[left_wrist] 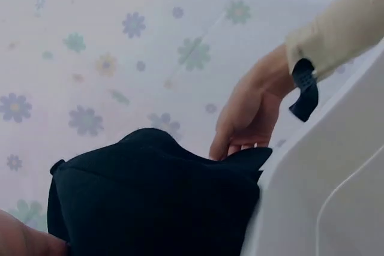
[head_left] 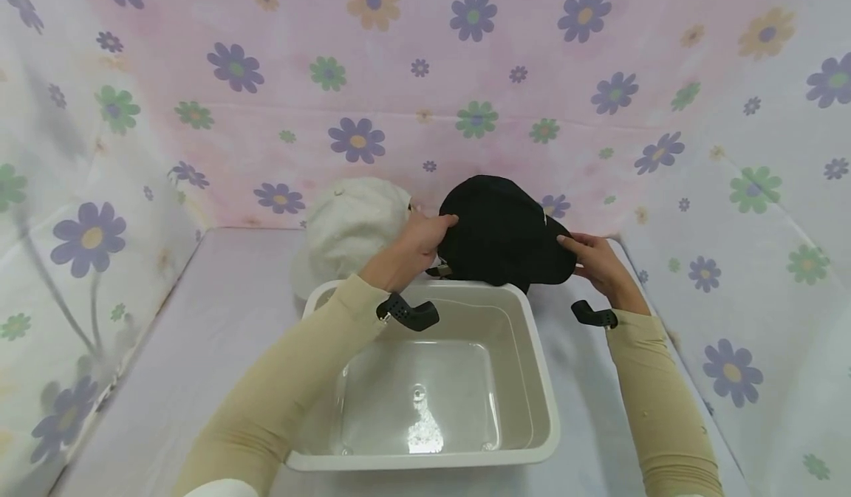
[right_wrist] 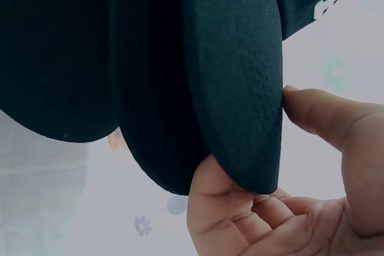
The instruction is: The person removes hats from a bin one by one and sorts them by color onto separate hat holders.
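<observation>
A black cap is raised just behind the bin's back rim, its brim toward the right. At its left edge my left hand grips the fabric, thumb on the near side. My right hand pinches the brim between thumb and fingers. The right wrist view has more than one curved dark brim edge side by side, with fingertips tucked behind the nearest. To the left, a white cap is partly hidden behind my left hand. The left wrist view shows the black crown close beside the bin wall.
A pale rectangular plastic bin stands in front of the caps, with my left forearm across its left side. Flower-patterned cloth walls enclose the back and sides of the white-covered table.
</observation>
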Available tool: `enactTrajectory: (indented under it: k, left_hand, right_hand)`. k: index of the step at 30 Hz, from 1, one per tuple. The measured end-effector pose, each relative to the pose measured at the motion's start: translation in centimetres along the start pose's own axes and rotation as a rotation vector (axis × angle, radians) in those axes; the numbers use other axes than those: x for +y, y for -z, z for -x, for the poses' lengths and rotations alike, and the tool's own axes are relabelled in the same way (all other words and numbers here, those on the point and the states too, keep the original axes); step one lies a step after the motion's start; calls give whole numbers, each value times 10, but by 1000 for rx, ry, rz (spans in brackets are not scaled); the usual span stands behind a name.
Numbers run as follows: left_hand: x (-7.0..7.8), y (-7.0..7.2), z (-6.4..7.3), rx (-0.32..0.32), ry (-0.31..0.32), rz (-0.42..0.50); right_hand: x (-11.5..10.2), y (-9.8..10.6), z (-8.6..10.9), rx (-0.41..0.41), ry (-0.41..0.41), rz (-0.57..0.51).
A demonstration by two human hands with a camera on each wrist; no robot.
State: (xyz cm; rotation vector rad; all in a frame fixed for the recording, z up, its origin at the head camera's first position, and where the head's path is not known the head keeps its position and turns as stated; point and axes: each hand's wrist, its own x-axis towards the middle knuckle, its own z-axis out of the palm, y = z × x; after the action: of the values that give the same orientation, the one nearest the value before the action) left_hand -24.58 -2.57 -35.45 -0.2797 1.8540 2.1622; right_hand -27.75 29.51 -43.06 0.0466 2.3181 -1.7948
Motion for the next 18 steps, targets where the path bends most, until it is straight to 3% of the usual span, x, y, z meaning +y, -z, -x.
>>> enactTrajectory:
  k: [6,10,14,18]
  left_hand:
    - [-3,9,9,-35,32,22]
    - [-7,14,7,-26,20,169]
    - [-9,15,3,-75,26,297]
    - [-9,16,-2,-141,63,263]
  right_hand:
    - [-1,-1,0,1,19,-10]
    - [-5,-2,1,7,23,3]
    - [-7,-2,0,13,29,-1]
    - [-6,-1,-1,13,32,-21]
